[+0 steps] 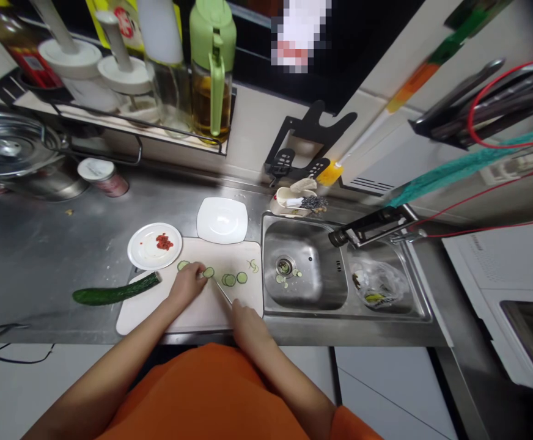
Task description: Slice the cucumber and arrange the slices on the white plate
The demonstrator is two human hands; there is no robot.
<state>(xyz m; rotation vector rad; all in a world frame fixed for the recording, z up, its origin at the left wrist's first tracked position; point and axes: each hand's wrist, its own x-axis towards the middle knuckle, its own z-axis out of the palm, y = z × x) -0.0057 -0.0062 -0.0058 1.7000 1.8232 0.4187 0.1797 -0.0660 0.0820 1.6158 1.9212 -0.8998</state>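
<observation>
Right hand [247, 321] is clasping a knife [223, 293] over the cutting board [150, 307], its tip pointing toward a cucumber slice [208, 272]. Left hand [187, 283] is curling just beside that slice; the view is leaving unclear whether it is pinching anything. One long cucumber [110, 294] is lying partly on the board, partly on the desk [41, 244].
</observation>
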